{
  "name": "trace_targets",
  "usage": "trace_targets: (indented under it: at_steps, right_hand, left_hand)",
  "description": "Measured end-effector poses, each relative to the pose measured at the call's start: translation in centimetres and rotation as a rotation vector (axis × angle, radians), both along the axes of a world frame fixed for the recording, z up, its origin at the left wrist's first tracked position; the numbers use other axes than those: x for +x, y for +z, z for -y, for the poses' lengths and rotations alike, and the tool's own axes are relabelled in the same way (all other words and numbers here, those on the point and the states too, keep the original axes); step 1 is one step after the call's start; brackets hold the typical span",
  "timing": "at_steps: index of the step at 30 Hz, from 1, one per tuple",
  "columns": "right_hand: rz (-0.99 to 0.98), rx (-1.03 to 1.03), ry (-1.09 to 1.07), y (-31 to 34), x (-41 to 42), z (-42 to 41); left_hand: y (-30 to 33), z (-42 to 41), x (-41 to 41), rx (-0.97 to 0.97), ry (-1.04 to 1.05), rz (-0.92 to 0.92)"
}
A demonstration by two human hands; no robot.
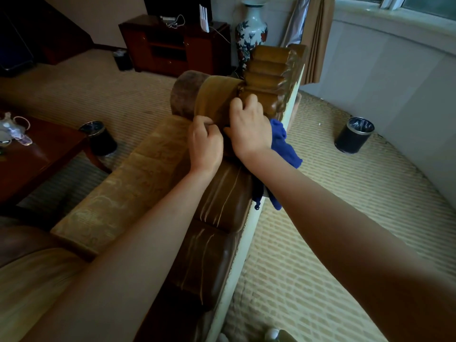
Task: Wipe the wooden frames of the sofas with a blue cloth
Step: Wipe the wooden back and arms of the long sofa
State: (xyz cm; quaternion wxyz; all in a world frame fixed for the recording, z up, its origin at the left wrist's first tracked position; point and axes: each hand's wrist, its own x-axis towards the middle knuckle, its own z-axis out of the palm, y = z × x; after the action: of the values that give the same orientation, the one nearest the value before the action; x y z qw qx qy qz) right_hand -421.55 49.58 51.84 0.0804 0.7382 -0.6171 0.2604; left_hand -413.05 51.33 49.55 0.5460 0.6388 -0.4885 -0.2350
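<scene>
I look down along the back of a sofa with tan patterned cushions (138, 183) and a brown padded top (217, 208). Its carved wooden frame (269, 70) rises at the far end. A golden-brown fabric cover (217, 95) lies over a round bolster there. My left hand (206, 144) pinches the lower edge of that cover. My right hand (249, 127) grips the cover beside the carved wood, fingers curled. The blue cloth (283, 144) hangs below my right wrist, over the sofa's back edge; what holds it is hidden.
A dark wooden coffee table (42, 156) stands at left with a black bin (98, 137) beside it. Another black bin (354, 135) stands on the carpet at right. A TV cabinet (172, 45) and a tall porcelain vase (250, 33) are behind the sofa.
</scene>
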Motion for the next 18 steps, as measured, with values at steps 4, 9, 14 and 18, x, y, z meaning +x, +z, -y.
trace_targets:
  at_steps: [4,9,14,18]
  right_hand:
    - [0.021,0.032,0.008,-0.1,-0.4,-0.2]
    - [0.336,0.082,0.050,-1.5,-4.0,-2.0]
    - [0.293,0.044,0.073,-1.3,-2.7,-2.0]
    - [0.089,0.022,0.069,-0.4,-0.4,-0.9]
  left_hand:
    - [0.1,0.0,0.4,0.050,0.075,-0.088]
    - [0.1,-0.2,0.5,0.045,0.014,-0.104]
    - [0.1,0.1,0.3,0.042,0.027,-0.049]
    - [0.1,0.1,0.3,0.039,0.029,-0.057]
